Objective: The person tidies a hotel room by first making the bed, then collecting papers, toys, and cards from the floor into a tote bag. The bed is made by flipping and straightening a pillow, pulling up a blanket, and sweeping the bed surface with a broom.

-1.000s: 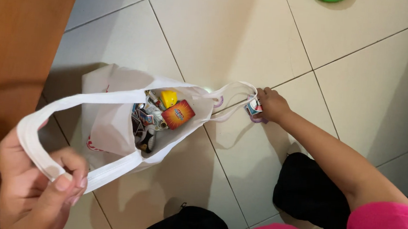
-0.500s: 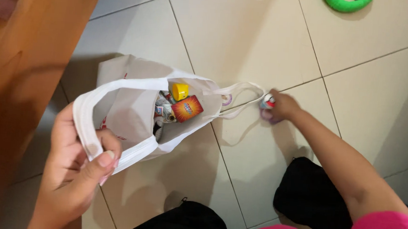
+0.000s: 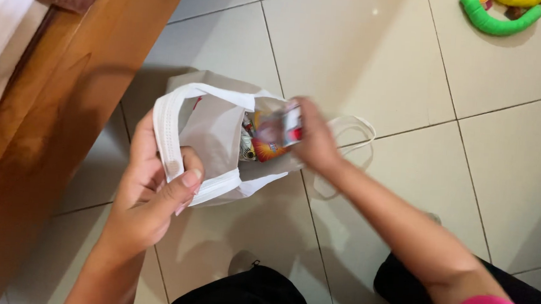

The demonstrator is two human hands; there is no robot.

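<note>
A white fabric bag point(image 3: 217, 139) lies open on the tiled floor. My left hand point(image 3: 150, 191) pinches its near handle and rim, holding the mouth apart. My right hand point(image 3: 312, 139) is over the bag's opening, gripping a small blurred packet point(image 3: 281, 130) with red, white and grey on it. Inside the bag I see several small colourful packets point(image 3: 258, 148), partly hidden by the hand and the packet. The bag's other handle point(image 3: 358, 129) lies loose on the floor to the right.
A wooden furniture panel point(image 3: 50, 124) runs along the left side. A green toy ring point(image 3: 495, 22) with a yellow piece lies at the top right. My legs in dark trousers point(image 3: 241, 296) are at the bottom edge.
My right hand has come left from the floor beside the far handle to over the bag's mouth, with the small packet in it. My left hand has gathered the near handle closer.
</note>
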